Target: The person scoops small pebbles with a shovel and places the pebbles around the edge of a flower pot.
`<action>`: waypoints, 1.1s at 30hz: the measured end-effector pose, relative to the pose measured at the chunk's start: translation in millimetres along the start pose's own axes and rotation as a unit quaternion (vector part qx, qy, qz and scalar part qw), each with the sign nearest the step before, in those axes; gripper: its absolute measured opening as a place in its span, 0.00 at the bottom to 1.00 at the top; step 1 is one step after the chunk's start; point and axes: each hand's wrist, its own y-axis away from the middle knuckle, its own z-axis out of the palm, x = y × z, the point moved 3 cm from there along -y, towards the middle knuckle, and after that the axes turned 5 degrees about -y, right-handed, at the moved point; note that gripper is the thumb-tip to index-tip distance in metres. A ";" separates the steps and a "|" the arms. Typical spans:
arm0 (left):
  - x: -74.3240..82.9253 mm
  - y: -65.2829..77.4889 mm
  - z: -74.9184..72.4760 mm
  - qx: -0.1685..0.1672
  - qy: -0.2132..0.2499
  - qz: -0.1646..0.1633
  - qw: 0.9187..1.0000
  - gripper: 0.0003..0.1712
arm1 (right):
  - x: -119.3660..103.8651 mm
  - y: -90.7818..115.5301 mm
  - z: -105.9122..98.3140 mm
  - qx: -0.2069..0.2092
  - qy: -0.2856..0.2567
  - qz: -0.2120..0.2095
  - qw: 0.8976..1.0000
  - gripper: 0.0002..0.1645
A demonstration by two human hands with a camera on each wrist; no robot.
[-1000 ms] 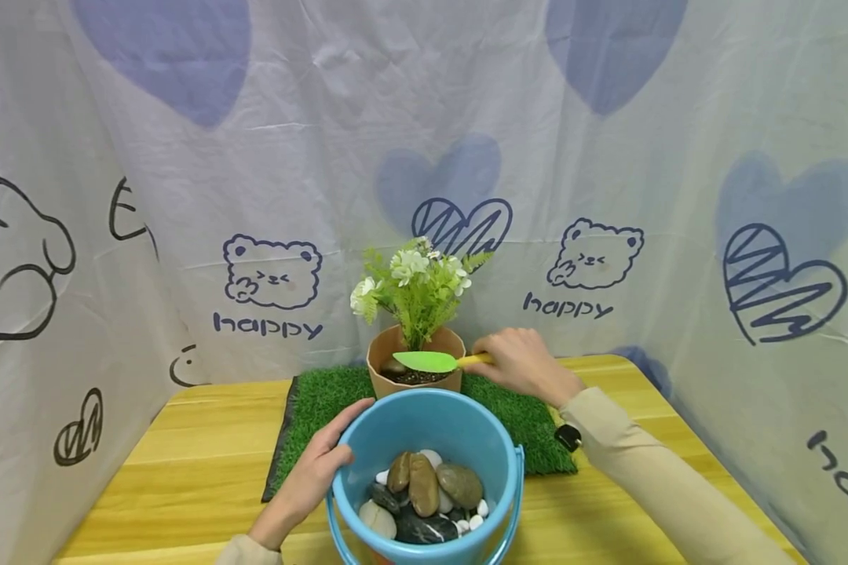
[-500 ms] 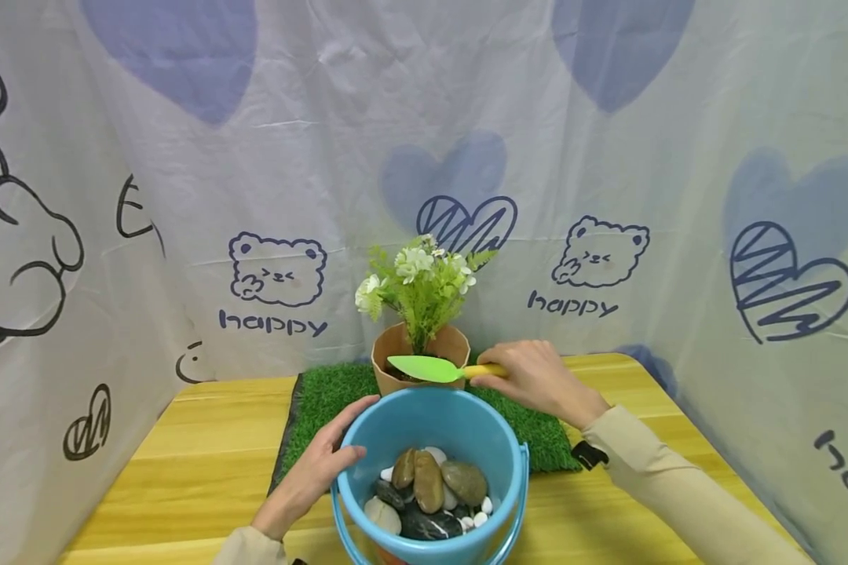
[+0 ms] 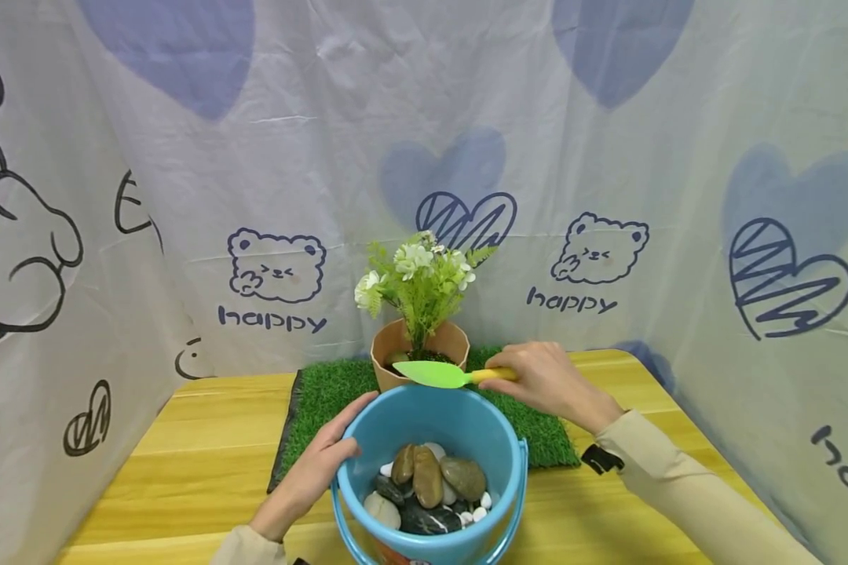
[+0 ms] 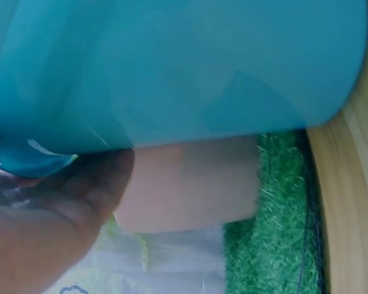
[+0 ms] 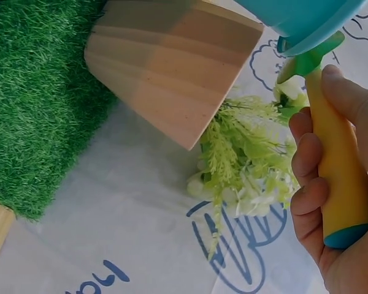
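A blue bucket (image 3: 466,536) holds several stones (image 3: 427,475) of brown, black and white. My left hand (image 3: 318,463) holds it at the left, thumb at the rim and fingers along the outer wall. My right hand (image 3: 547,380) grips the yellow handle of a small garden trowel (image 5: 340,165). The trowel's green blade (image 3: 431,373) points left, above the gap between the bucket's far rim and a tan flowerpot (image 3: 389,345). White flowers with green leaves (image 3: 420,275) stand in the pot, in dark soil partly hidden by the blade.
The pot stands on a green artificial grass mat (image 3: 325,392) laid on a yellow wooden table (image 3: 205,439). The bucket's handle (image 3: 512,526) hangs down at its near side. A white printed curtain (image 3: 367,102) surrounds the table at the back and sides.
My right hand has drawn the trowel a little nearer and to the right, from over the pot toward the bucket's far rim. The left hand stays at the bucket; the view shifted slightly.
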 end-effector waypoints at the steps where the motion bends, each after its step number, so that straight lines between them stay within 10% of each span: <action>1: 0.9 1.2 0.3 0.001 0.003 -0.002 1.000 0.42 | 0.3 1.3 0.8 -0.001 -0.001 0.003 1.000 0.16; 11: 5.4 5.0 5.2 0.060 -0.047 0.045 0.996 0.42 | 8.5 8.7 4.5 0.009 -0.014 0.019 1.000 0.15; 21: 5.2 2.9 2.5 0.099 -0.174 0.161 0.966 0.42 | -23.5 21.5 -11.7 0.026 0.029 -0.085 0.996 0.12; 33: 3.3 1.7 2.8 0.101 -0.171 0.161 0.967 0.41 | -31.6 20.6 -21.0 -0.037 0.024 -0.104 0.994 0.09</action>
